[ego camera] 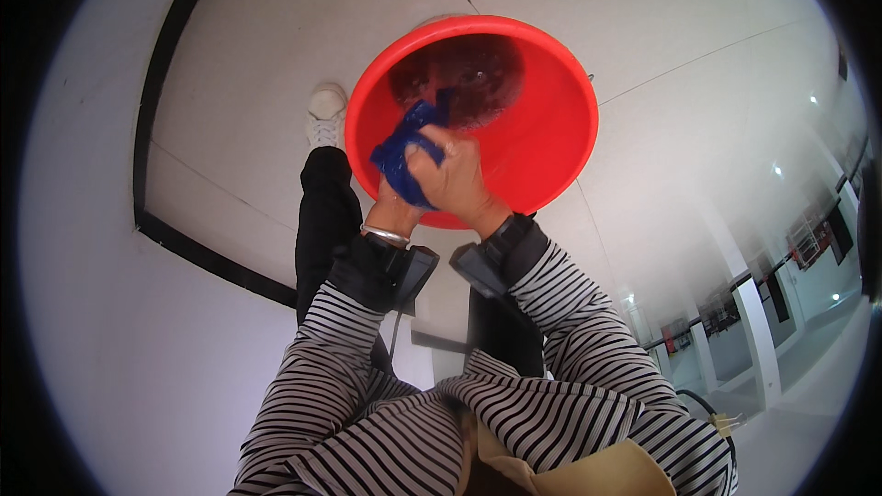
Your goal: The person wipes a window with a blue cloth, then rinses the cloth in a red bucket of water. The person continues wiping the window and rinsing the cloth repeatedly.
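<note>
A wet blue cloth (408, 160) is bunched between my two hands above the near left part of a red plastic bucket (544, 145). My right hand (451, 169) grips the cloth from the right, its thumb pressed on it. My left hand (398, 210) is at the cloth's lower left, its fingers mostly hidden behind the cloth and the other hand. One end of the cloth hangs toward the dark, bubbly water (475, 76) in the bucket.
The bucket stands on a pale tiled floor (675, 117). My shoe (326, 110) is just left of its rim. A white wall (89, 220) with a black skirting strip (213, 265) runs along the left. White pillars (756, 337) stand far off at the right.
</note>
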Tool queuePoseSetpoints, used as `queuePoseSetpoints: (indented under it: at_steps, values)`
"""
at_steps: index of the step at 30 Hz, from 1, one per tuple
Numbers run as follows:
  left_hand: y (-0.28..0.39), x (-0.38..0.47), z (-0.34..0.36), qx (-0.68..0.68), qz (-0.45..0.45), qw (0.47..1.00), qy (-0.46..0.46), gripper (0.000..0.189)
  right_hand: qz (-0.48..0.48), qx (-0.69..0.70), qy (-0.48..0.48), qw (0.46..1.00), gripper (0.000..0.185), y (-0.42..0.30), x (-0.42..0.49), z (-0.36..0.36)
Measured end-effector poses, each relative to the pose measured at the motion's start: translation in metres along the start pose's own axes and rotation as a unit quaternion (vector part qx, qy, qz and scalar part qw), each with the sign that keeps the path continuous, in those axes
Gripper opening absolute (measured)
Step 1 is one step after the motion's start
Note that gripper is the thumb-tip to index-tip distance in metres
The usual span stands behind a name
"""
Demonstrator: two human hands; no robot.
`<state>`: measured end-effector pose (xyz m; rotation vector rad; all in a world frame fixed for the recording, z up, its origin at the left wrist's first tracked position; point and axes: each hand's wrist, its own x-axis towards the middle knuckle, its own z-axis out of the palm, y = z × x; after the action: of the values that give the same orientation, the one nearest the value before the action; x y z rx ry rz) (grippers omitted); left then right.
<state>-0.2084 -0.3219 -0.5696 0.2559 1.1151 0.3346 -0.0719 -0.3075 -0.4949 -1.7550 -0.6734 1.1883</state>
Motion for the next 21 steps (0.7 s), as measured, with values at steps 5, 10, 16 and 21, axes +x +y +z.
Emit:
queuePoseSetpoints:
  at_steps: [5,10,16,21]
  values:
    - [0.035,-0.007,0.060,-0.053,-0.042,0.983,0.174,0.037,0.112,-0.052,0.039,0.992,0.024,0.060,0.028,-0.030]
    - [0.061,-0.008,0.084,0.007,0.061,0.990,0.126,0.057,0.176,-0.081,0.170,0.966,0.037,0.114,0.040,-0.073]
    - [0.064,-0.009,0.082,0.024,0.056,0.987,0.149,0.057,0.336,-0.074,0.162,0.925,0.056,0.141,0.051,-0.083]
    - [0.061,-0.011,0.080,0.023,0.017,0.989,0.148,0.054,0.084,-0.335,0.159,0.925,0.077,0.163,0.080,-0.064]
